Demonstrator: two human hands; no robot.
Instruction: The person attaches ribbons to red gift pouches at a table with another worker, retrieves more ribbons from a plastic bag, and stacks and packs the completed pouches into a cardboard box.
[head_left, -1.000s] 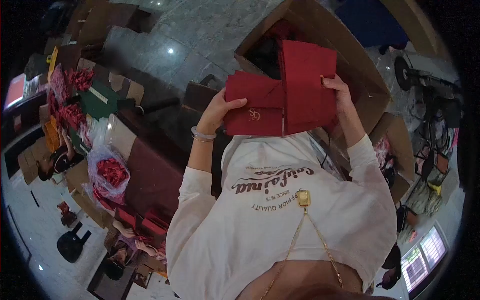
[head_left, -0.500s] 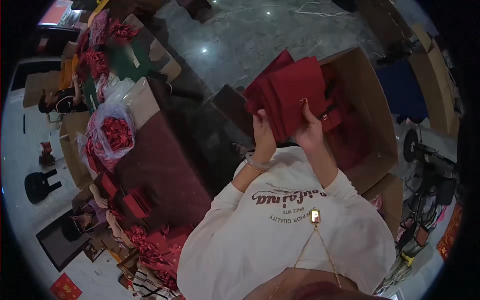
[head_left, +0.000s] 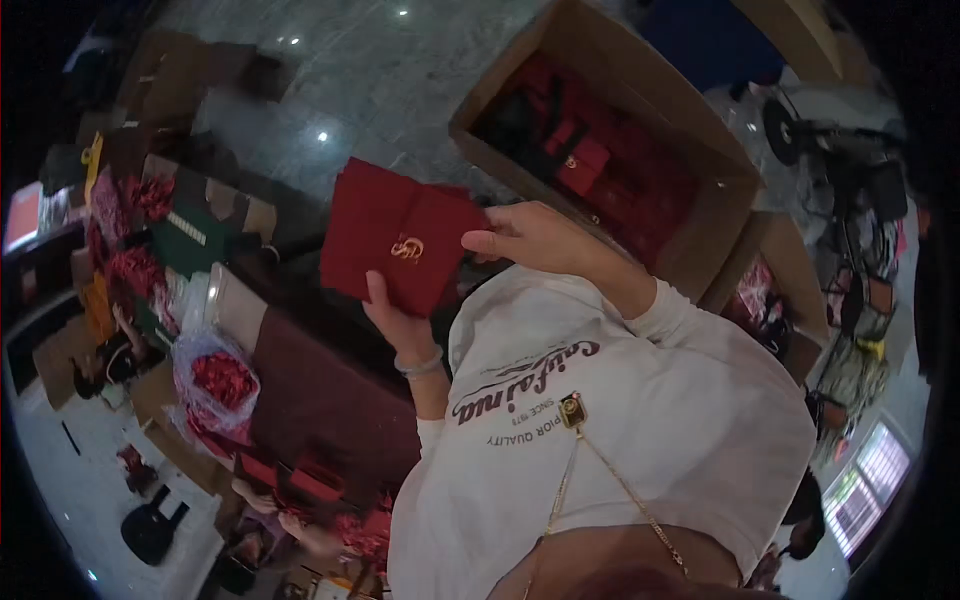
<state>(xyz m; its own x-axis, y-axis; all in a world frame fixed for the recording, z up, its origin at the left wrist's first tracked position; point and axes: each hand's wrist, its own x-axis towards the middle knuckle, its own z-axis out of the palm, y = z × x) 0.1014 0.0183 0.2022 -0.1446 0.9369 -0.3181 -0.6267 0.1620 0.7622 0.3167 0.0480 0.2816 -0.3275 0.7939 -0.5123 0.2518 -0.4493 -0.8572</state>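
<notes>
A stack of flat red packets (head_left: pixel 365 225) with a gold emblem on top is held before my white shirt. My left hand (head_left: pixel 398 328), with a bracelet at its wrist, grips the stack's lower edge, thumb lying on the top face. At the stack's right edge is my right hand (head_left: pixel 525 238), closed on it, its fingertips partly hidden. Beyond my right arm stands an open cardboard box (head_left: pixel 690 105). Inside it lie a red packet with a gold emblem (head_left: pixel 578 160), a dark strap and other red material.
A table with a dark red cover (head_left: pixel 310 375) stands on the left, with a plastic bag of red ribbon-like material (head_left: pixel 222 382) on it. Another person's hands (head_left: pixel 290 520) are at its near end. A second cardboard box (head_left: pixel 775 245) and a black wheel (head_left: pixel 780 130) are on the right.
My hands and the red stack have moved left, away from the cardboard box. The stack has turned so its gold emblem shows. The view has swung as well.
</notes>
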